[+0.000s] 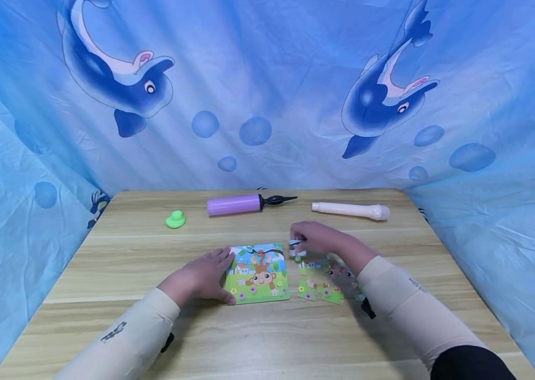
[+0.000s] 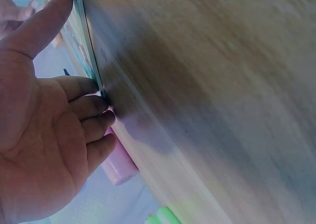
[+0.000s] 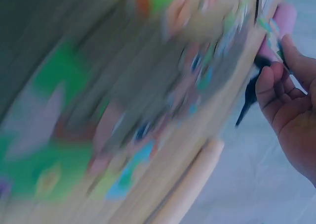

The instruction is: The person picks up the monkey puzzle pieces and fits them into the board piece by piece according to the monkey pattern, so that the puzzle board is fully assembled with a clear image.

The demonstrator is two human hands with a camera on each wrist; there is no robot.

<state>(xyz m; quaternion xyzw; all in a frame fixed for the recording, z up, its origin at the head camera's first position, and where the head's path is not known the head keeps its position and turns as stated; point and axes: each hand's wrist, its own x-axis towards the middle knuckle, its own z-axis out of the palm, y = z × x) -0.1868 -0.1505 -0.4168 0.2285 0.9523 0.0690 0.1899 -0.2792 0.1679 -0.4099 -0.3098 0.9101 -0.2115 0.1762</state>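
Note:
A flat picture board (image 1: 261, 274) showing a cartoon monkey lies on the wooden table. My left hand (image 1: 207, 275) rests at its left edge; in the left wrist view the thumb and fingertips touch the board's side, with the fingers fairly straight. To the right of the board, my right hand (image 1: 316, 238) pinches a small jigsaw puzzle piece (image 1: 295, 249) between thumb and fingers, close to the board's upper right corner. Several loose jigsaw puzzle pieces (image 1: 306, 289) with matching artwork lie below that hand, partly hidden by the right forearm. The right wrist view is blurred.
Toward the back of the table (image 1: 267, 338) lie a purple hand pump (image 1: 234, 205) with a black nozzle and a pale, microphone-shaped stick (image 1: 349, 210). A green toy duck (image 1: 175, 219) sits at the back left. A blue dolphin-print curtain (image 1: 267, 79) hangs behind.

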